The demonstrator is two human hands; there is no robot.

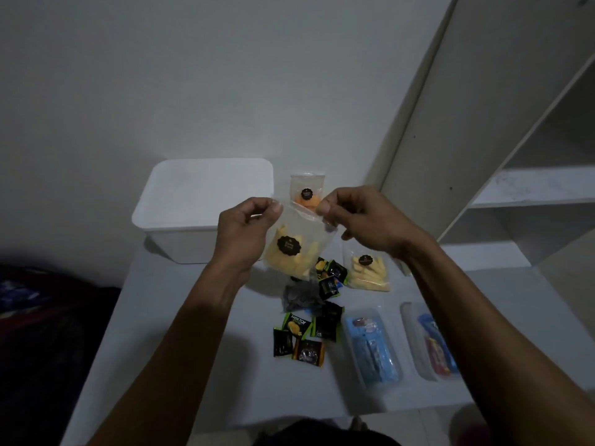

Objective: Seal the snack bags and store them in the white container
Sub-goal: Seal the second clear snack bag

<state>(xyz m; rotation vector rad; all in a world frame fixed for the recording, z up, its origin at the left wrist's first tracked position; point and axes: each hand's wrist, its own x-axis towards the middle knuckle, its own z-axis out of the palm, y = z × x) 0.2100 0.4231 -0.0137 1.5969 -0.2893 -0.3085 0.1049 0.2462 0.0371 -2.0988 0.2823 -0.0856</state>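
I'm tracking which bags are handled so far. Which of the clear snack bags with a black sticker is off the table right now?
The bag of yellow sticks, pinched at its top corners by the left hand and right hand. The others rest on the table.

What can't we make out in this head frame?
- White container: lid on, contents hidden.
- Held bag: zip strip under both hands' fingertips, left hand, right hand; sealed or not, cannot tell.
- Orange snack bag: lower part behind the held bag.
- Bag labels: print too small and dim.
- Bottom edge crops a dark object.
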